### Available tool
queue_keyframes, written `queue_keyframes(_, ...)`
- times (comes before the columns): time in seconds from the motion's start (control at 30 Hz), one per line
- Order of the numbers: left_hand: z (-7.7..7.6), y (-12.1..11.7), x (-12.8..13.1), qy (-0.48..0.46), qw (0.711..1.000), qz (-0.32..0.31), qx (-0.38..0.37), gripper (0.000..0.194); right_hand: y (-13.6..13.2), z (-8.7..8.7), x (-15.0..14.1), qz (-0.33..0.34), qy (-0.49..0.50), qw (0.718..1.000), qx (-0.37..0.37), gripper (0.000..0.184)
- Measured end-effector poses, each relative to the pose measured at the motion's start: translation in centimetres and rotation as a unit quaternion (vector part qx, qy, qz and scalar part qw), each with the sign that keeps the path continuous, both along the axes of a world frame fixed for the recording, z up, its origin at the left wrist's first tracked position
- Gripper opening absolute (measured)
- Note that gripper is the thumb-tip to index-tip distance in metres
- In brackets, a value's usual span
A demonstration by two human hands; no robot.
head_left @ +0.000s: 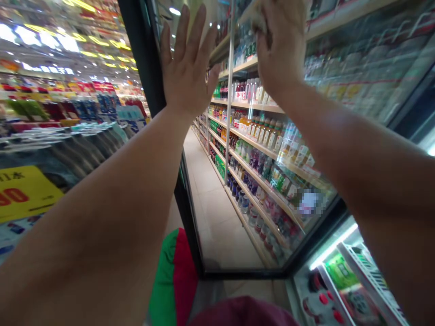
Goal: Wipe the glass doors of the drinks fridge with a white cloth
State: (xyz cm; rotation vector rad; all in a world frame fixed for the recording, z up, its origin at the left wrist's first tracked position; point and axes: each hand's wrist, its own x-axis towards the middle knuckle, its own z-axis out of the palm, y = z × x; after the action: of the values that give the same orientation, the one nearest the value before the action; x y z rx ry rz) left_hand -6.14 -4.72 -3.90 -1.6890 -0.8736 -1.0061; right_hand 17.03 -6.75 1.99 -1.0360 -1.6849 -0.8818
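A glass door (226, 226) with a black frame stands swung out in front of me. My left hand (186, 68) lies on the upper left of the pane, near the frame's edge, with its fingers spread. Higher up and to the right, my right hand (282, 43) is closed, its fingers curled over what looks like a pale crumpled cloth (260, 20) against the glass. Its fingertips are partly hidden and blurred. Both forearms reach up across the view.
Shelves of bottles (265, 131) show in the glass. At lower right is a lit cooler interior with packaged goods (341, 271). Hanging clothes (68, 149) and a yellow price sign (27, 192) are at left. Green and red fabric (173, 276) lies below the door's left edge.
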Motion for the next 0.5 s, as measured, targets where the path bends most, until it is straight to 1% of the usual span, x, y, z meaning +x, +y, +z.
queue_keyframes(0.03,0.0,0.0,0.0,-0.004,1.000,0.003,-0.002,0.069,-0.6,-0.9,-0.2,0.004,-0.032,0.999,0.011,0.058)
queue_keyframes(0.07,0.0,0.0,0.1,-0.012,1.000,0.001,-0.004,0.069,-1.1,-1.4,-0.3,0.019,-0.061,0.998,0.026,0.056)
queue_keyframes(0.1,-0.1,0.1,0.1,-0.020,1.000,-0.005,-0.003,0.069,-1.5,-1.5,-0.2,0.036,-0.079,0.995,0.038,0.052)
queue_keyframes(0.13,-0.1,0.1,0.1,-0.026,1.000,-0.014,0.000,0.069,-1.8,-1.1,0.0,0.044,-0.082,0.995,0.040,0.050)
queue_keyframes(0.17,-0.1,0.1,0.1,-0.027,0.999,-0.023,0.005,0.069,-2.0,-0.5,0.3,0.040,-0.066,0.996,0.034,0.048)
queue_keyframes(0.2,-0.2,0.1,0.0,-0.024,0.999,-0.030,0.010,0.069,-2.0,0.2,0.6,0.028,-0.030,0.999,0.023,0.047)
queue_keyframes(0.27,-0.2,0.0,0.0,-0.008,0.999,-0.035,0.022,0.070,-1.9,0.9,1.3,-0.007,0.062,0.998,0.001,0.054)
queue_keyframes(0.3,-0.2,-0.1,0.0,-0.001,0.999,-0.032,0.023,0.070,-1.8,0.7,1.6,-0.018,0.088,0.996,-0.001,0.057)
queue_keyframes(0.33,-0.2,-0.2,0.0,0.002,0.999,-0.030,0.020,0.070,-1.6,0.1,1.8,-0.019,0.087,0.996,0.007,0.059)
queue_keyframes(0.37,-0.2,-0.3,0.0,-0.002,0.999,-0.031,0.015,0.070,-1.4,-0.8,2.0,-0.008,0.063,0.998,0.026,0.057)
queue_keyframes(0.43,-0.1,-0.4,0.1,-0.018,0.999,-0.035,-0.003,0.070,-1.1,-2.6,2.4,0.030,-0.019,0.997,0.075,0.047)
queue_keyframes(0.47,-0.1,-0.4,0.1,-0.024,0.999,-0.038,-0.010,0.070,-0.9,-3.0,2.6,0.046,-0.054,0.993,0.095,0.041)
queue_keyframes(0.5,-0.1,-0.2,0.2,-0.027,0.999,-0.038,-0.013,0.071,-0.8,-3.1,3.0,0.057,-0.073,0.989,0.111,0.037)
